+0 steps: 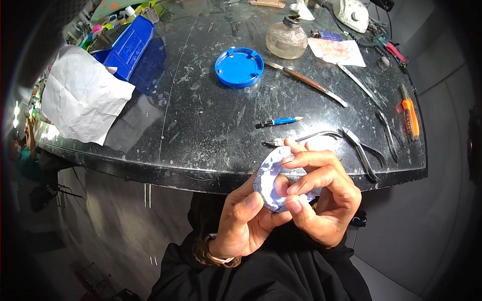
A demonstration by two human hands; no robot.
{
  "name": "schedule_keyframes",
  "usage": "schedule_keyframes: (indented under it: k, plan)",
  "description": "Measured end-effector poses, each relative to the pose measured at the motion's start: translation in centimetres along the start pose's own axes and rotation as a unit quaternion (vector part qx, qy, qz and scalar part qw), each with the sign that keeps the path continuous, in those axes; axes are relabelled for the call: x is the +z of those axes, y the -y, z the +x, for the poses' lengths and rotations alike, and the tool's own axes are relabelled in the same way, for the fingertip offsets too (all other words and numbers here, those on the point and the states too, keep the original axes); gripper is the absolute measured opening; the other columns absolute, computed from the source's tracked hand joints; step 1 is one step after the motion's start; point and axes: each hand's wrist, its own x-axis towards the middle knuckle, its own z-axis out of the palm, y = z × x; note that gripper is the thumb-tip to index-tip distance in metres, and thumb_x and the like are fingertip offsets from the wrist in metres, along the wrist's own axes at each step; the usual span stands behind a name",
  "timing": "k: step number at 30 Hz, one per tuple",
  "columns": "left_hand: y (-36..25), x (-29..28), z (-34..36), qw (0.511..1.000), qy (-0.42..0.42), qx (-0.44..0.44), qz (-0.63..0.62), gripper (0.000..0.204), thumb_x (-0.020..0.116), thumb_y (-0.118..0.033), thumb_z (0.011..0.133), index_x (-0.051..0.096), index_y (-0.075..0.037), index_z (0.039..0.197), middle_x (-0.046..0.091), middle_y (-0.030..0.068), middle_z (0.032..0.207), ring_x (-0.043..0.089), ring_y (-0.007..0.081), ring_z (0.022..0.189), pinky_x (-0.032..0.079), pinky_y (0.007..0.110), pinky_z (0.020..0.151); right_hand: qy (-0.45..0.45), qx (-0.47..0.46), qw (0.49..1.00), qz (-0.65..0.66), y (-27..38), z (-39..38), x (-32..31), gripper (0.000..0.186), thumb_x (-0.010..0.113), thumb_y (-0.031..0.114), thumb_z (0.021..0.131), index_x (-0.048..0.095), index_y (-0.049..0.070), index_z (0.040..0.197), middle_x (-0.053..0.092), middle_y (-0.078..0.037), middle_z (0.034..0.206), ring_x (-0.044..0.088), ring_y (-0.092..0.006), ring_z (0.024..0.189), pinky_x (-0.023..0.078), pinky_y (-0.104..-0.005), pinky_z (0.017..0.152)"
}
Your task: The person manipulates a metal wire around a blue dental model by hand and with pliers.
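Note:
A pale lavender plaster dental cast (267,181), curved like a dental arch, is held up just in front of the table's near edge. My left hand (241,223) grips its left side, the thumb lying against the outer rim. My right hand (327,198) bends over the cast's right part, thumb and fingertips drawn together close to its inner curve. Whatever those fingertips pinch, if anything, is too small to make out. Just beyond the hands lie pliers with curved handles (321,134), and to their right a second pair of pliers (357,144).
On the dark table (201,135) lie a blue pencil (281,122), a wooden-handled knife (309,80), a blue round dish (239,69) and an orange-handled tool (410,119). A glass spirit lamp (286,41) stands farther back. Crumpled white paper (83,95) and a blue bin (131,47) occupy the left.

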Motion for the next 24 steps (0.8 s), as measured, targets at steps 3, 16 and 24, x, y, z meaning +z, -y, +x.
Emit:
schedule_keyframes:
  k: [3,16,24]
  plan:
    - [0.0,0.1,0.0,1.0,0.002,-0.003,0.014,0.058,0.044,-0.022,0.093,0.018,0.003,0.138,0.048,0.0138,0.121,0.053,0.0192,0.11,0.051,0.03,0.09,0.0,-0.005,1.0,-0.006,0.0,0.1,0.0,0.017,0.073,0.003,0.064,0.063,0.003,0.078,0.064,-0.016,0.098,0.058,-0.0314,0.106,0.033,-0.0453,0.099]
    - [-0.3,0.4,-0.7,0.993,0.016,-0.103,0.046,0.061,0.049,-0.016,0.088,0.022,0.004,0.138,0.051,0.0155,0.113,0.05,0.0167,0.106,0.041,0.026,0.087,0.047,-0.136,0.985,-0.098,-0.1,0.1,-2.7,0.087,0.084,0.024,0.054,0.028,0.011,0.118,0.054,-0.017,0.109,0.042,-0.0433,0.12,-0.002,-0.0554,0.106]
    - [-0.3,0.0,-1.1,0.979,0.102,-0.173,0.028,0.057,0.045,-0.005,0.088,0.022,0.002,0.14,0.049,0.0146,0.119,0.048,0.0201,0.113,0.036,0.034,0.098,0.232,-0.108,0.955,-0.152,2.6,1.1,-3.6,0.097,0.085,0.023,0.061,0.012,0.015,0.125,0.069,-0.007,0.084,0.05,-0.028,0.118,-0.021,-0.0583,0.098]
